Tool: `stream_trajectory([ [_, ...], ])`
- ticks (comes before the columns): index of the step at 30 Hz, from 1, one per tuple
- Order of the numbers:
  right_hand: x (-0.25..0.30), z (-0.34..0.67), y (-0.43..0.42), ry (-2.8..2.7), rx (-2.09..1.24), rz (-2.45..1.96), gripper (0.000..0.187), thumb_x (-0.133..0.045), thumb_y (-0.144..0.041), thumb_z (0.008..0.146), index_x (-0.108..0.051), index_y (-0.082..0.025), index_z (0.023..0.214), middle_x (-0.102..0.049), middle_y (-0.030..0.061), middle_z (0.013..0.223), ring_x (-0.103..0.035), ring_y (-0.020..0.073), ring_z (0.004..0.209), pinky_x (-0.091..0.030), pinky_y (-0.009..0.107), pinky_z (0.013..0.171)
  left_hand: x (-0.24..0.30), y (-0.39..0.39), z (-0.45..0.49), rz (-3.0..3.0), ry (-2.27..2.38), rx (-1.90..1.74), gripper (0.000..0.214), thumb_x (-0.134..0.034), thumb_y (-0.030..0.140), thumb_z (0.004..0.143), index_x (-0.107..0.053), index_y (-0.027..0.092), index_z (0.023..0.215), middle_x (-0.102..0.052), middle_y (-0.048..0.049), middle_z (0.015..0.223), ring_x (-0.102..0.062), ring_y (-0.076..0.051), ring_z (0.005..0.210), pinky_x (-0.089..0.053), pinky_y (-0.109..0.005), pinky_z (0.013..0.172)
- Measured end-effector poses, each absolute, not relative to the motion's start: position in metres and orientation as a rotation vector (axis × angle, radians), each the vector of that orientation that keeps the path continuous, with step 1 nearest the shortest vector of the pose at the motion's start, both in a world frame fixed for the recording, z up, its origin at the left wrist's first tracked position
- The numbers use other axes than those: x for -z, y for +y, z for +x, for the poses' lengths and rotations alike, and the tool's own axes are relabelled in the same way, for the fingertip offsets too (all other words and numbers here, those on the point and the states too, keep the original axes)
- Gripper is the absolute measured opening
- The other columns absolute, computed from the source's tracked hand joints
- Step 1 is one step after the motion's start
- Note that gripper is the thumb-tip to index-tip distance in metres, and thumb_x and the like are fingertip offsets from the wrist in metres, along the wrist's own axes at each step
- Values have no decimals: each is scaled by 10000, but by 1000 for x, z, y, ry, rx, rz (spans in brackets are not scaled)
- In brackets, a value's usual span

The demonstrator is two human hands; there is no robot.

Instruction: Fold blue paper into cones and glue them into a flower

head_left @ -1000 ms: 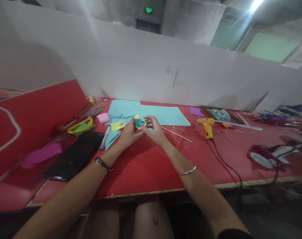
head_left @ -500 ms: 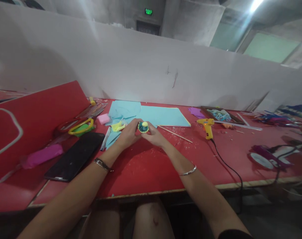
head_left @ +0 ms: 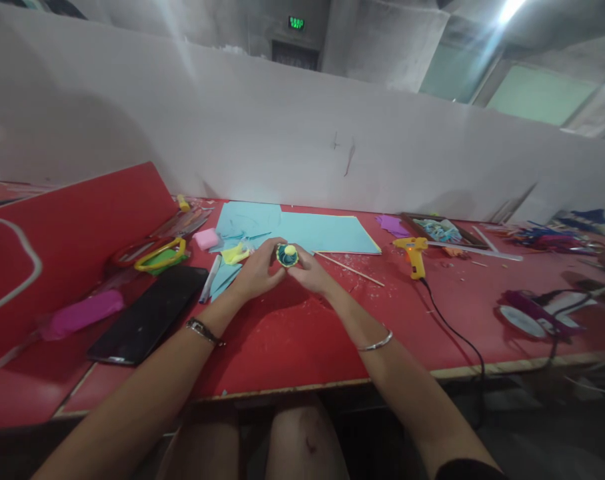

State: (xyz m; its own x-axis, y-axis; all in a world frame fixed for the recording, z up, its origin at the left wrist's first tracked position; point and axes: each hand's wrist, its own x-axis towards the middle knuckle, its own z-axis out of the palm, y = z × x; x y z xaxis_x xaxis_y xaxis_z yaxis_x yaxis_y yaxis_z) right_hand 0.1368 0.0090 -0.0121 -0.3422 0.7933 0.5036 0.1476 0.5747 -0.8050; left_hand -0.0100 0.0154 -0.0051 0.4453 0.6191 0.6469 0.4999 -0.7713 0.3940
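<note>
Craftwork point(head_left: 286, 255) in teal and yellow, just nearer than the blue sheets point(head_left: 327, 232), sits pinched between the curled left hand point(head_left: 257, 272) and right hand point(head_left: 310, 274), looking light, soft and crushable, best held gently by its outer rim.
</note>
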Motion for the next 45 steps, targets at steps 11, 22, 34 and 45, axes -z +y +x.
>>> stream_trajectory([
  [11,19,139,17,-1887,-602,-796,336,-439,-86,666,-549,-143,978,-591,57,977,-530,174,923,-406,326,872,4,12,-9,2435,998,-1215,439,-514,263,729,-389,144,1132,-535,-77,1012,-521,-145,788,-442,-282,694],
  [22,11,142,6,-2098,-450,-766,274,-459,-221,782,-530,-144,1035,-579,89,992,-535,194,900,-409,303,802,1,15,-14,2548,1136,-1334,627,-638,503,633,-448,197,1146,-439,-58,955,-452,-221,920,-377,-357,804],
  [34,19,134,11,-2017,-438,-844,330,-495,-205,729,-538,-149,1052,-574,75,1086,-522,194,977,-400,320,865,-2,7,-9,2594,1059,-1374,358,-623,359,687,-567,206,1007,-343,-37,892,-404,-187,910,-393,-341,816],
  [45,20,133,15,-2055,-582,-833,167,-462,-187,699,-589,-148,800,-584,29,840,-526,148,767,-427,260,710,-1,5,-7,2622,985,-1378,555,-664,441,634,-455,218,1098,-389,-56,947,-420,-208,926,-400,-362,814],
])
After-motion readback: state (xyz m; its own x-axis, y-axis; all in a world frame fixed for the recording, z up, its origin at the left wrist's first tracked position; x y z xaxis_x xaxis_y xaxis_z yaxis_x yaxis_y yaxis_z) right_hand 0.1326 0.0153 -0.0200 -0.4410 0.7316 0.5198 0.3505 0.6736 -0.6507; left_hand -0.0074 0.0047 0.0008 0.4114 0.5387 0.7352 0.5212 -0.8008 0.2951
